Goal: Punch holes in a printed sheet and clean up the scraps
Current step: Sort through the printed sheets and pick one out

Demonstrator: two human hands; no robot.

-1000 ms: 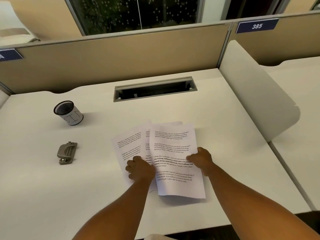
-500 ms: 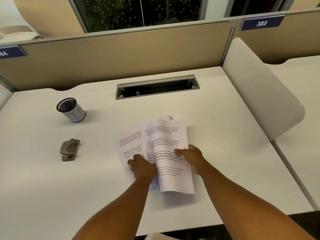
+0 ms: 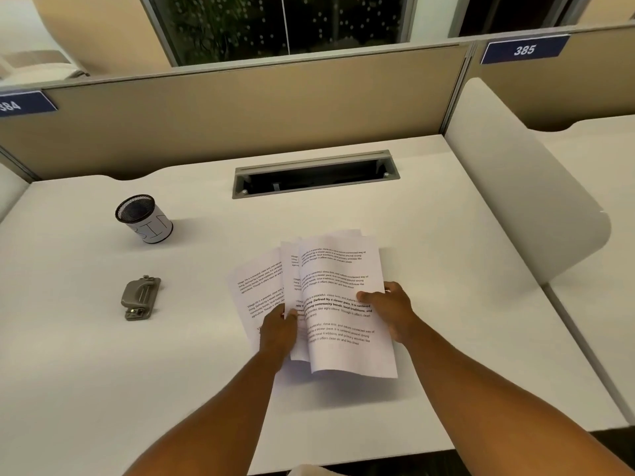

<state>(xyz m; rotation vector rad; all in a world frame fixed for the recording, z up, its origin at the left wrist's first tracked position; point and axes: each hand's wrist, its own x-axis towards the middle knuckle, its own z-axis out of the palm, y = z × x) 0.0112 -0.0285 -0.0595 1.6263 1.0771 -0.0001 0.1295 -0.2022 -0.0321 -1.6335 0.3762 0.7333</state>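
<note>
both hands grip the printed sheets (image 3: 338, 286) mid-desk — left hand (image 3: 279, 329) at one edge, right hand (image 3: 391, 312) opposite. left of sheets: hole punch (image 3: 140, 298); beyond it, mesh cup (image 3: 144, 218) — contents unreadable.

A pale cream laminate worktop (image 3: 378, 214) fills the view, with a long grey metal cable slot (image 3: 316, 174) set into it near the back. Behind it stands a tan fabric partition panel (image 3: 240, 115) topped by a grey rail. Two dark blue number plates sit on that rail: one reading 385 (image 3: 524, 49) at the right, one partly cut off (image 3: 24, 104) at the left. A rounded off-white side divider (image 3: 515, 187) separates the neighbouring cream desk (image 3: 598, 159). Beyond, a dark window (image 3: 281, 25) shows speckled lights.
</note>
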